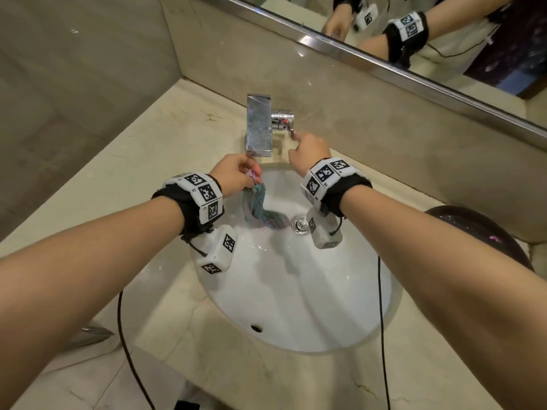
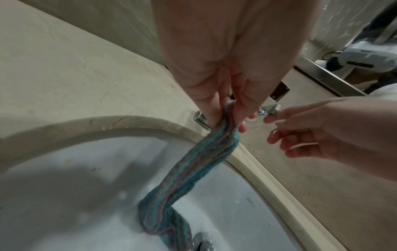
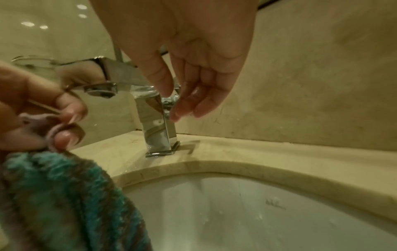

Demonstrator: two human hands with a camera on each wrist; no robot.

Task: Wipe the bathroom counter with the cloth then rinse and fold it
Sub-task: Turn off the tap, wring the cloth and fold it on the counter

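A teal and pink striped cloth hangs twisted into the white sink, its lower end lying beside the drain. My left hand pinches the cloth's top end just under the chrome faucet spout. My right hand reaches to the faucet's side lever, fingers relaxed, the index fingertip touching it. No water is seen running from the spout.
The beige marble counter surrounds the basin, with a backsplash and mirror behind. A dark rounded object sits at the right edge. Black cables hang from both wrists over the counter front.
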